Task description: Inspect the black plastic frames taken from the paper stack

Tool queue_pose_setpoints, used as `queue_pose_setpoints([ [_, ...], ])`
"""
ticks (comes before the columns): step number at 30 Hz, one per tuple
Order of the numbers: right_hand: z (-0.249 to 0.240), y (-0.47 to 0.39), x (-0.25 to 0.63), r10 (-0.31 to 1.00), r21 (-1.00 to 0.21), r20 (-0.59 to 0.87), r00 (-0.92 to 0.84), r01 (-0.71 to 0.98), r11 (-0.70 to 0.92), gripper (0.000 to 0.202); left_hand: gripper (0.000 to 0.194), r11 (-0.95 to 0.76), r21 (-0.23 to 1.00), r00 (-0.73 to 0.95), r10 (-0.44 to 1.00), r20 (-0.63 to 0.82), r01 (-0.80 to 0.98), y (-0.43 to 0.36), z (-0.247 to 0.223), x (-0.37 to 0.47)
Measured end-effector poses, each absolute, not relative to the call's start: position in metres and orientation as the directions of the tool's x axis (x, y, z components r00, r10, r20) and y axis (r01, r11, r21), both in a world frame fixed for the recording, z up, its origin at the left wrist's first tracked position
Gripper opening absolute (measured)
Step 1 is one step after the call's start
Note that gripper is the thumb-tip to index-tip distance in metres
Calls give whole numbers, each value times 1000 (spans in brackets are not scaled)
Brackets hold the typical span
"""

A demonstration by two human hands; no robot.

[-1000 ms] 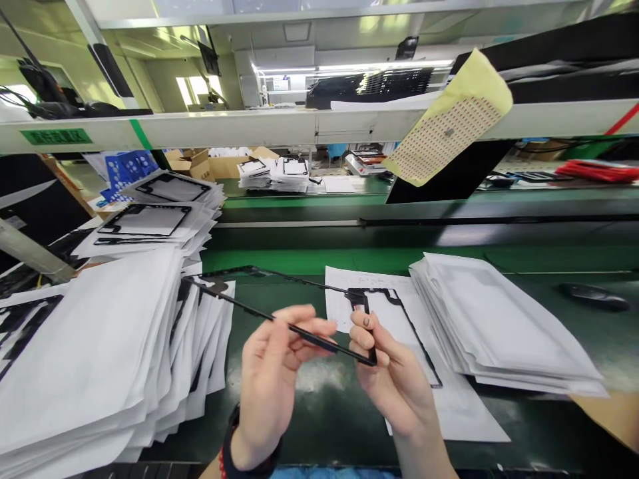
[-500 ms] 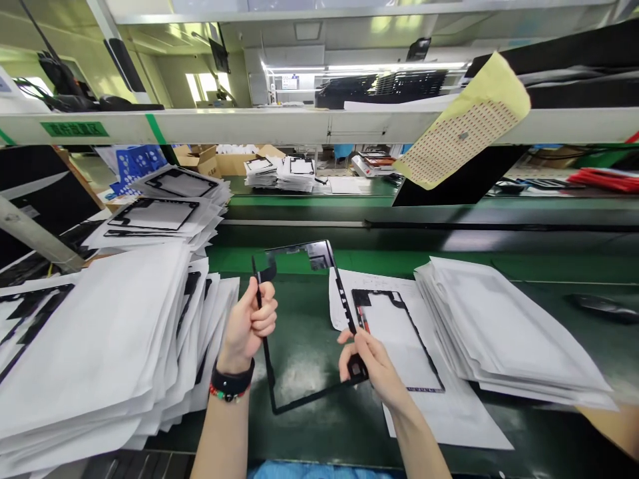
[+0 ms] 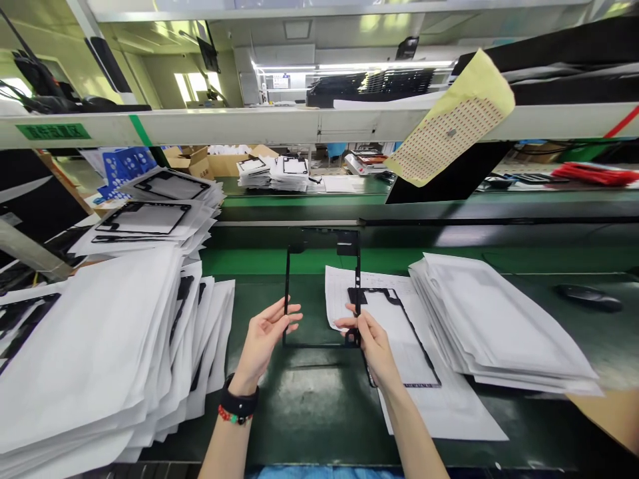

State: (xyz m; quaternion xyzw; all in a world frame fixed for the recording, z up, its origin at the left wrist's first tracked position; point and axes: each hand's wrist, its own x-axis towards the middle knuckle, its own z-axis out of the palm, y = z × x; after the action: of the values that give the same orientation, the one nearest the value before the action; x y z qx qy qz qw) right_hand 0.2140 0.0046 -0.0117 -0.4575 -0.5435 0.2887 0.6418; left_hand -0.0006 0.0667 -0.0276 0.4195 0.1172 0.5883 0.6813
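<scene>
A thin black rectangular frame (image 3: 322, 346) is held up over the green work surface, with dark patches at its upper corners. My left hand (image 3: 269, 329) pinches its left side between thumb and fingers. On the opposite side, my right hand (image 3: 370, 332) grips the lower right edge near the corner. Just right of that hand, a second black frame (image 3: 418, 336) lies flat on white paper sheets (image 3: 462, 416). A printed sheet (image 3: 337, 286) shows partly beneath those.
To my left rise tall stacks of white sheets (image 3: 94, 346) with black frames between them. A stack of white sheets (image 3: 504, 319) lies on the right, beside a black computer mouse (image 3: 589, 297). A yellow sticker sheet (image 3: 452, 126) hangs from the shelf rail (image 3: 239, 126).
The held frame has turned from tilted to nearly upright and square to me, and has risen slightly. My left hand has shifted to a lower pinch on its side.
</scene>
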Motion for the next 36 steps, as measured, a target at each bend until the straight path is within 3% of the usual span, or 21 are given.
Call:
queue_pose_setpoints([
  [5,-11,11,222,872,-897,410,265,-54,438,67,54,-75,714,251,907,340,-696,74,-36,7],
  [17,-3,9,219,868,-879,477,141,84,469,50,55,-266,699,26,926,377,-664,78,-50,9],
  [30,4,11,219,850,-881,472,236,78,467,56,53,-254,716,49,926,373,-651,74,-50,15],
  [36,10,5,214,848,-871,489,206,66,487,52,67,-230,743,45,943,330,-629,80,-54,19],
])
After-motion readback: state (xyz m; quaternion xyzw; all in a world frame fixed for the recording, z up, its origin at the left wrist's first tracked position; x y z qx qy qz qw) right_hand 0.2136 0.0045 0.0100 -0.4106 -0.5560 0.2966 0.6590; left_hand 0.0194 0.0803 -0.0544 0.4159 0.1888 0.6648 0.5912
